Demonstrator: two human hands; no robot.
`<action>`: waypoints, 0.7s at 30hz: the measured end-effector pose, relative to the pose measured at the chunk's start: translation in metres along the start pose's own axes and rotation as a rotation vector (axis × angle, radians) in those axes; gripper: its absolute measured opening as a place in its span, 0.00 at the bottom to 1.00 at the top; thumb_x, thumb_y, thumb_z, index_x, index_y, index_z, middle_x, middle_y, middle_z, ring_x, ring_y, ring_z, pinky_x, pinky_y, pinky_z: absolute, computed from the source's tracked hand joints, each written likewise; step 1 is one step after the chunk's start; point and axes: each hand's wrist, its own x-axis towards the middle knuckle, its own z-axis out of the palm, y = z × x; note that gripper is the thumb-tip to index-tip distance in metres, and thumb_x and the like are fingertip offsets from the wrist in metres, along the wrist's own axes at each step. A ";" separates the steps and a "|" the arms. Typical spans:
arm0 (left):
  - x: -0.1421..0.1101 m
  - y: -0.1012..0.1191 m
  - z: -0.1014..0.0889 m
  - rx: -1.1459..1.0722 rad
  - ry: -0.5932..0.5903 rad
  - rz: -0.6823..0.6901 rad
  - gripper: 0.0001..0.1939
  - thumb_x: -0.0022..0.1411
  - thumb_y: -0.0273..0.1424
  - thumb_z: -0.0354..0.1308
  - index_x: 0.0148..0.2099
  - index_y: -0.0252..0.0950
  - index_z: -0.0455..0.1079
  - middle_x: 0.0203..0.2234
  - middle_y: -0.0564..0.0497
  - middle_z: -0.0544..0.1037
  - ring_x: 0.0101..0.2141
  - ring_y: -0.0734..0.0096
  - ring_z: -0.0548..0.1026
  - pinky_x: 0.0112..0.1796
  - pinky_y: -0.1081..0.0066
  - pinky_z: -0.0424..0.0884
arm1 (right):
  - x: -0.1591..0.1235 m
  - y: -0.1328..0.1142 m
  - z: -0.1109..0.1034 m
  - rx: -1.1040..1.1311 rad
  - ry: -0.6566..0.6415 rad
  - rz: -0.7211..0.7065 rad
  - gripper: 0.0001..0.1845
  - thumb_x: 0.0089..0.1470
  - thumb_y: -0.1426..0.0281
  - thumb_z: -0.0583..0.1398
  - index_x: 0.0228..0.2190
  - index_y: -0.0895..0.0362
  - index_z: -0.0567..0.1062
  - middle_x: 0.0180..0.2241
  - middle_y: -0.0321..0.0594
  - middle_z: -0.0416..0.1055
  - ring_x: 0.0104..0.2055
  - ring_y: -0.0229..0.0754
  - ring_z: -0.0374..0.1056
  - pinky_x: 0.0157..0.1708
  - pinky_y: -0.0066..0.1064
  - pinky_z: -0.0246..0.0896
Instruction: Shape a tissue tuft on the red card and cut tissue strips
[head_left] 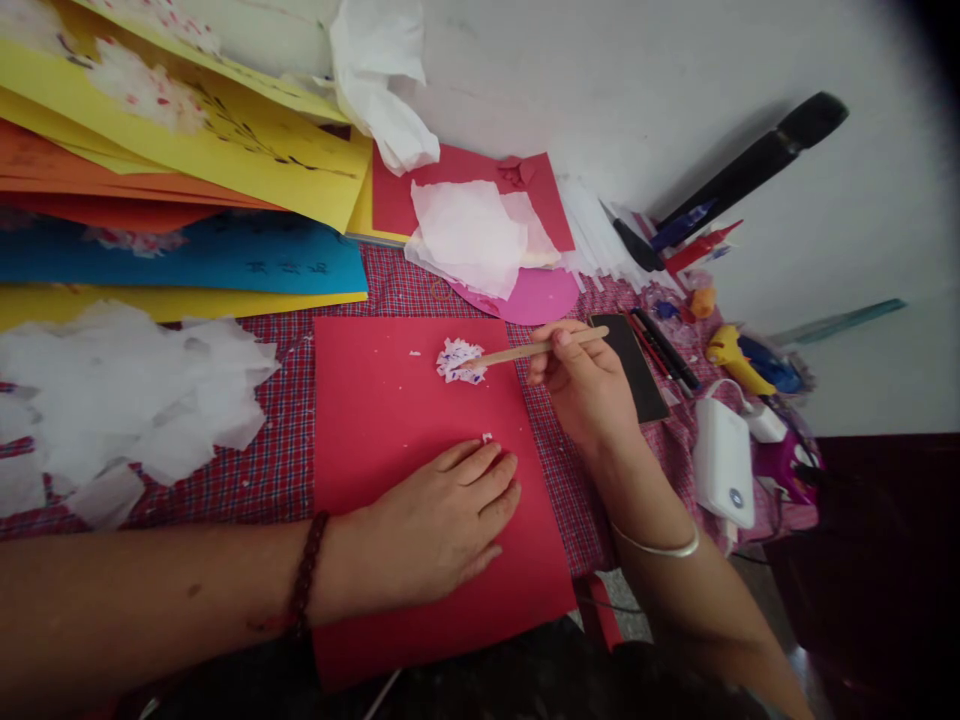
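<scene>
A red sheet of paper (375,420) lies on the checked tablecloth in front of me. My left hand (442,520) rests flat on its lower part, fingers stretched out. In my right hand (589,385) is a flat wooden stick (536,348), pinched between thumb and fingers. The stick's far end touches a small clump of white paper bits with purple marks (459,360) on the upper right of the red sheet. A tiny white scrap (487,437) sits by my left fingertips.
White tissue squares (127,390) lie at left, below stacked yellow (300,160), orange and blue (225,265) sheets. Tissue (469,230) covers a pink piece behind. To the right are a black notebook (637,365), pens (664,345), a white power bank (724,460) and a yellow-and-blue tool (739,360).
</scene>
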 end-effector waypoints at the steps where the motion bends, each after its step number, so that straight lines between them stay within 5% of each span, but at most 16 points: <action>1: 0.000 0.000 0.000 0.000 -0.001 0.001 0.24 0.71 0.40 0.48 0.60 0.29 0.66 0.58 0.39 0.70 0.58 0.52 0.67 0.61 0.56 0.57 | 0.002 0.000 -0.001 0.060 -0.011 0.057 0.12 0.50 0.60 0.68 0.32 0.53 0.77 0.21 0.30 0.70 0.22 0.32 0.65 0.25 0.25 0.63; 5: 0.000 -0.001 0.000 0.002 -0.007 0.003 0.24 0.71 0.40 0.48 0.59 0.29 0.67 0.58 0.39 0.71 0.58 0.52 0.67 0.61 0.55 0.57 | 0.004 -0.001 -0.004 0.125 -0.066 0.144 0.16 0.44 0.62 0.72 0.34 0.54 0.76 0.23 0.29 0.72 0.23 0.31 0.67 0.25 0.24 0.65; 12: 0.000 -0.001 0.001 0.013 -0.007 0.007 0.24 0.70 0.40 0.49 0.60 0.29 0.66 0.59 0.39 0.70 0.58 0.52 0.66 0.61 0.55 0.58 | -0.001 0.004 -0.001 -0.131 -0.015 -0.108 0.15 0.54 0.57 0.66 0.32 0.54 0.72 0.22 0.30 0.73 0.21 0.32 0.67 0.24 0.25 0.65; 21: -0.001 -0.001 0.003 0.018 0.003 0.014 0.25 0.70 0.41 0.51 0.60 0.29 0.67 0.58 0.39 0.70 0.58 0.51 0.66 0.61 0.55 0.57 | -0.003 0.005 0.006 -0.260 -0.079 -0.126 0.18 0.55 0.54 0.64 0.32 0.55 0.70 0.22 0.32 0.72 0.22 0.33 0.67 0.24 0.27 0.64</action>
